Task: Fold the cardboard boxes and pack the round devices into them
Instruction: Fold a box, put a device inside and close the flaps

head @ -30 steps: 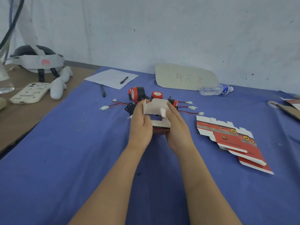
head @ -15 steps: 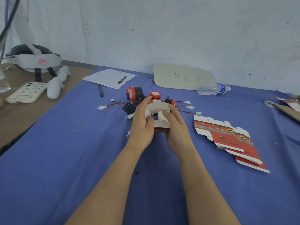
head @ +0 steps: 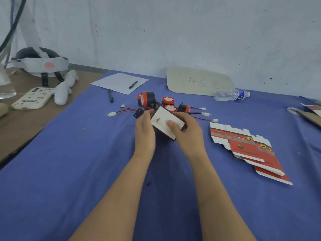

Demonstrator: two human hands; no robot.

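Observation:
A small cardboard box, white inside with red and black outer faces, is held tilted above the blue cloth between both hands. My left hand grips its left side. My right hand grips its right side, thumb pressing on the white flap. Just behind the box lie several round red-and-black devices with red and black wires and white plugs. A stack of flat red-and-white box blanks lies to the right of my right hand.
Blue cloth covers the table. At the back are a sheet of paper with a pen, a cardboard sign and a water bottle. A phone and headset sit far left. A rubber band lies left.
The box's upright flaps have been folded down and the box has turned, its white face now tilted up to the right. My right thumb has moved onto the flap.

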